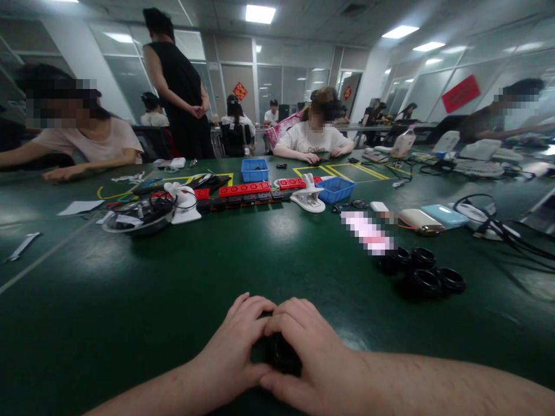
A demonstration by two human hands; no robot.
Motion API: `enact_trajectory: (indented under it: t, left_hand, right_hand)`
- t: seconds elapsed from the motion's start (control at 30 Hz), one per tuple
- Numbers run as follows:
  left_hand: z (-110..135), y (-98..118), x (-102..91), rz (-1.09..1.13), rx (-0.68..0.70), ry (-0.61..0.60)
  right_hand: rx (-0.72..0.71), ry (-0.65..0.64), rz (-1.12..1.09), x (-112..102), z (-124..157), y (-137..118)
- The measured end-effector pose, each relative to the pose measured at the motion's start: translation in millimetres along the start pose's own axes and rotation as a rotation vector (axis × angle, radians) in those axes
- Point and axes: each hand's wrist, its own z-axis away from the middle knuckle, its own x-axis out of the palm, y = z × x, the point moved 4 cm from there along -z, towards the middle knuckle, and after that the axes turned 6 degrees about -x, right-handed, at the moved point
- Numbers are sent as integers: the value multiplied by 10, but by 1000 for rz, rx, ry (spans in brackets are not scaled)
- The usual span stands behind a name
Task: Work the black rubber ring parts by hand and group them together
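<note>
Where laid on green table (130, 300), left hand (234, 352) and right hand (310, 358) are pressed together, small black part (284, 355) clasped between them.

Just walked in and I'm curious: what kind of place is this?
Probably a small-parts assembly workroom: several people sit at a long green table with blue bins, a row of red blocks and black rings. The left hand and right hand close on a black part.
</note>
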Motion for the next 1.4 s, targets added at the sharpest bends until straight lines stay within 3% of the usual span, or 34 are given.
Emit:
enact_trajectory:
  t: [0.13,0.43,0.53,0.67,0.87,0.97,1.2,1.4]
  left_hand:
    - [0,29,-13,8,-6,-8]
    - [10,72,-49,-5,-8,-49]
    - [9,55,-44,-13,-4,-33]
    - [10,24,-25,-8,-22,-18]
    - [-2,1,-10,1,-41,15]
    - [-3,18,-17,-9,-36,21]
    - [7,83,-54,30,-20,-17]
    - [11,37,-41,56,-20,45]
  right_hand:
    - [1,-38,12,45,11,24]
    - [-317,34,-98,-58,-24,-125]
    - [-284,48,-91,-66,-20,-115]
    - [-108,81,-32,-32,-5,-47]
    - [68,-23,53,25,0,37]
    - [33,-40,32,24,-1,34]
    - [-264,44,-89,-28,-13,-88]
    - [-239,84,-72,-70,-23,-93]
